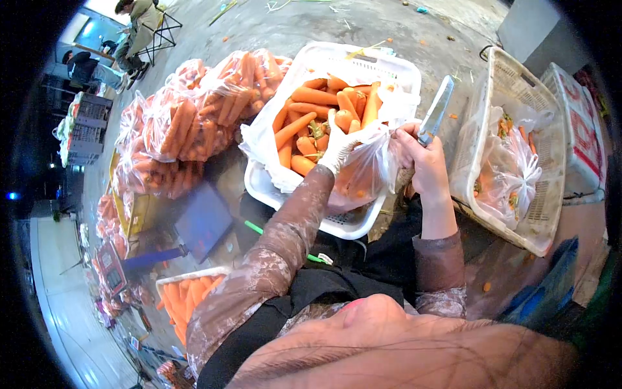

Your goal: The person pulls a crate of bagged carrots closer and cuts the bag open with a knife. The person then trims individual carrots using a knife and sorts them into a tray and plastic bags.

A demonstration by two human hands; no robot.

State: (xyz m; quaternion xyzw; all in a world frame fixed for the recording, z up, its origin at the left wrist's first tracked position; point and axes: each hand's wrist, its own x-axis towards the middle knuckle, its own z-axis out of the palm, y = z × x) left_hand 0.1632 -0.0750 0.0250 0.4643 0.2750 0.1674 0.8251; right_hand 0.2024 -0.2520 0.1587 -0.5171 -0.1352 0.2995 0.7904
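Note:
My left hand (339, 142), in a white glove, reaches among the carrots (313, 95) and closes around a carrot (343, 120); part of its fingers is hidden. These carrots lie in a clear plastic bag (369, 167) lining a white basket (258, 183). At the basket's right side, my bare right hand (422, 155) holds a knife (437, 110), its broad blade pointing up and away. The thumb and fingertips of that hand also touch the gathered edge of the bag.
Filled carrot bags (175, 133) are piled at left, beside a blue-topped scale (204, 219). A crate of loose carrots (188, 295) stands lower left. To the right are a worn basket (549, 214) with bagged trimmings and a white box (573, 123). Other people sit far upper left.

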